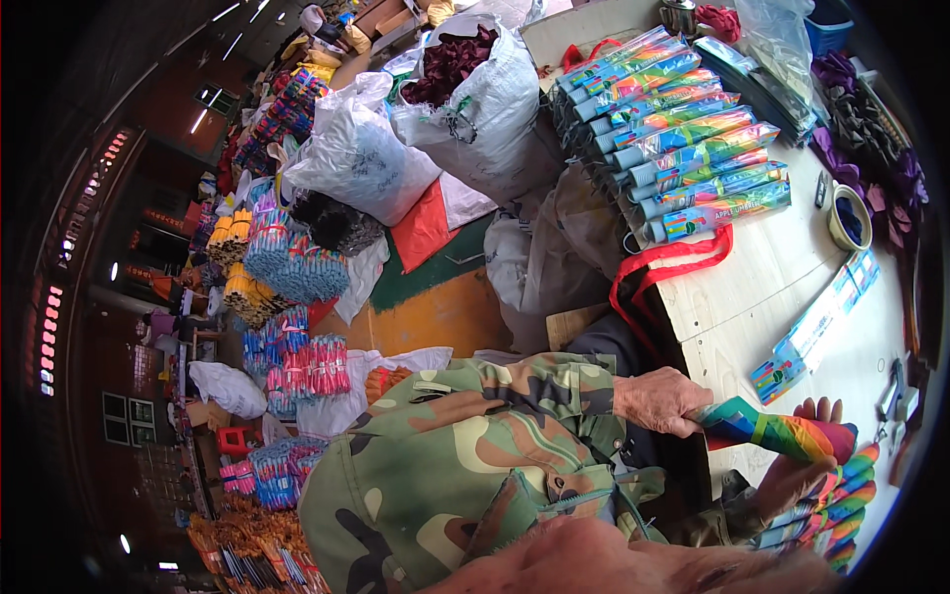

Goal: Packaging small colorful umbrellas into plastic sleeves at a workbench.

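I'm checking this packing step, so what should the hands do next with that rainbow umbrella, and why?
Probably slide the rainbow umbrella into the flat clear sleeve lying on the table. The left hand grips one end, the right hand wraps the canopy, and the stack of sleeved umbrellas beyond suggests bagging.

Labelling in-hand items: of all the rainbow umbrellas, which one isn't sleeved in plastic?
The rainbow umbrella gripped by both hands, left hand and right hand; the stacked umbrellas are plastic-sleeved.

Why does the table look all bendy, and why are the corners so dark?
Head view: the fisheye lens curves the pale wooden table near the rim; corners fall outside its round image, so they go black; the left hand holding the rainbow folded umbrella stays sharp.
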`<act>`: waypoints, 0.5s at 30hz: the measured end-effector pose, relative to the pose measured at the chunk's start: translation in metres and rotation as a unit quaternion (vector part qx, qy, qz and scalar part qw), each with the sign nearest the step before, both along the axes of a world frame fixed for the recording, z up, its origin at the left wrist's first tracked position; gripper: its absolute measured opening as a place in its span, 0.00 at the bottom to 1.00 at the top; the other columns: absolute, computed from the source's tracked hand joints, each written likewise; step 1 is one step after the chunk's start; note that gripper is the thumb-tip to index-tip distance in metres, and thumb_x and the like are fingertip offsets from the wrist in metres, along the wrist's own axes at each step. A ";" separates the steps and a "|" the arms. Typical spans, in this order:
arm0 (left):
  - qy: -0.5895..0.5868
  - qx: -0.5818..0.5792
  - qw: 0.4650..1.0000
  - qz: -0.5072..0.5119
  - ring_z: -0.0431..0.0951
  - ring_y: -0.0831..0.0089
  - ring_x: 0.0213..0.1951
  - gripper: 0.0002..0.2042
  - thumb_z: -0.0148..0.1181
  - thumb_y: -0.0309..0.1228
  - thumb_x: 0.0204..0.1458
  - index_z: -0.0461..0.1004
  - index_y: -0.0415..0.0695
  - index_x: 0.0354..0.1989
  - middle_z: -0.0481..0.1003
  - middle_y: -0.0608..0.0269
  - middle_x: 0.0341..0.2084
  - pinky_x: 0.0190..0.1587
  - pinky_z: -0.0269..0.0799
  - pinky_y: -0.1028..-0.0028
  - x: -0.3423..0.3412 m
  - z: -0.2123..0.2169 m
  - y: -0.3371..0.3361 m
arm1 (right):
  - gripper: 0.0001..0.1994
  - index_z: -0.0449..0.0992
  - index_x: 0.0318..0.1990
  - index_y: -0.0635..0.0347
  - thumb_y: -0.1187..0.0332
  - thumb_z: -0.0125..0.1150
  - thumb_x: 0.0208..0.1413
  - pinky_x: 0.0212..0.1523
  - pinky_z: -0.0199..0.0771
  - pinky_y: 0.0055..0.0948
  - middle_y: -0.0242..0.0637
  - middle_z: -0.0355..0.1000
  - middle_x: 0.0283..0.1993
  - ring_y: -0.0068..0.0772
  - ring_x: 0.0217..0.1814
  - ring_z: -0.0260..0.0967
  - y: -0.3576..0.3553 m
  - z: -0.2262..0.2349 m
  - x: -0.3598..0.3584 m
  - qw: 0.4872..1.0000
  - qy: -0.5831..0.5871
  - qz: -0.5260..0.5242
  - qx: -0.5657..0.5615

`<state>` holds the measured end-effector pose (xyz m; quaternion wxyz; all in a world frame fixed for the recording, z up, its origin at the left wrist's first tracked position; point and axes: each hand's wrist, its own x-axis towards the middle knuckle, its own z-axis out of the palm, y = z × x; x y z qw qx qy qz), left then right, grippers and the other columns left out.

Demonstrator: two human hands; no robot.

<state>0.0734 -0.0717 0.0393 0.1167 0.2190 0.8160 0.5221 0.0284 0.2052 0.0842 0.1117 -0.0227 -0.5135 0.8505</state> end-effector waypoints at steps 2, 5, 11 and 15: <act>0.003 -0.012 1.000 -0.004 0.80 0.40 0.34 0.14 0.71 0.33 0.49 0.73 0.42 0.38 0.77 0.48 0.27 0.35 0.74 0.50 0.005 -0.006 0.011 | 0.39 0.62 0.74 0.76 0.44 0.55 0.75 0.60 0.75 0.38 0.42 0.74 0.54 0.36 0.52 0.75 0.020 -0.023 -0.011 0.996 -0.020 -0.021 -0.079; 0.030 -0.018 0.999 -0.011 0.82 0.44 0.34 0.19 0.75 0.40 0.52 0.75 0.40 0.41 0.78 0.49 0.31 0.35 0.75 0.51 0.007 -0.017 0.013 | 0.28 0.64 0.71 0.77 0.60 0.56 0.76 0.47 0.72 0.33 0.35 0.66 0.42 0.28 0.39 0.65 0.029 -0.034 -0.016 0.982 0.004 -0.008 -0.187; -0.306 0.204 0.922 -0.121 0.83 0.66 0.34 0.32 0.75 0.58 0.55 0.78 0.36 0.47 0.79 0.53 0.37 0.34 0.77 0.62 -0.008 0.004 0.003 | 0.18 0.67 0.61 0.74 0.68 0.59 0.73 0.30 0.70 0.27 0.31 0.61 0.31 0.23 0.24 0.60 0.005 -0.004 -0.019 0.939 0.143 0.122 -0.290; -0.443 0.202 0.849 -0.206 0.81 0.71 0.27 0.26 0.70 0.52 0.61 0.74 0.39 0.50 0.78 0.61 0.29 0.30 0.77 0.69 -0.008 0.015 0.018 | 0.18 0.67 0.59 0.71 0.64 0.59 0.75 0.31 0.71 0.29 0.30 0.61 0.30 0.23 0.24 0.62 -0.021 0.002 -0.028 0.882 0.215 0.225 -0.354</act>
